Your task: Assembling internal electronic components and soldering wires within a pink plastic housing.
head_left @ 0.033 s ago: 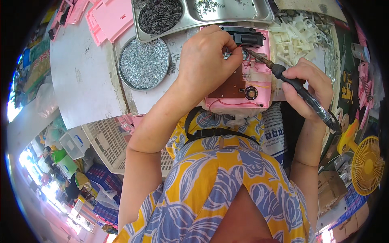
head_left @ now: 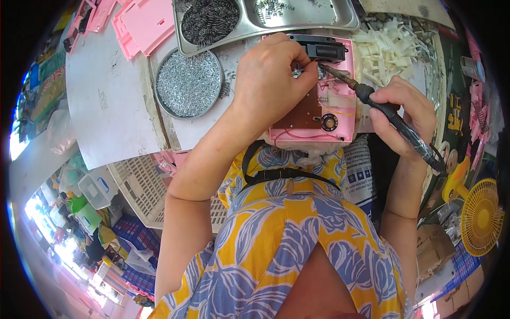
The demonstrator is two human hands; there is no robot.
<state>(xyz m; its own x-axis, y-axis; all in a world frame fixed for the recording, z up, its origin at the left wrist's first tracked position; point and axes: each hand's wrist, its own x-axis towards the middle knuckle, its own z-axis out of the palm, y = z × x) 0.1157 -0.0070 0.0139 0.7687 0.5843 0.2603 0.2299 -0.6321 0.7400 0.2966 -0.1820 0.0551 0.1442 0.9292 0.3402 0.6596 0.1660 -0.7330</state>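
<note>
A pink plastic housing [head_left: 348, 125] lies at the table's near edge, with a brown board [head_left: 297, 114], thin wires and a black rectangular part [head_left: 326, 51] in it. My right hand [head_left: 406, 109] is wrapped round the dark handle of a soldering iron [head_left: 396, 119], whose tip reaches left into the housing, close to my left fingertips. Over the housing's upper left, my left hand [head_left: 273, 74] is closed in a pinch. A thin red wire shows at its fingertips; the exact grip is partly hidden. A round black part [head_left: 329, 122] sits at the housing's lower right.
Left of the housing stands a round dish [head_left: 158, 90] of small metal screws. A metal tray [head_left: 247, 32] with springs lies beyond it. White plastic pieces [head_left: 390, 50] are heaped on the right; pink panels [head_left: 146, 26] lie far left. A yellow fan [head_left: 481, 212] stands at right.
</note>
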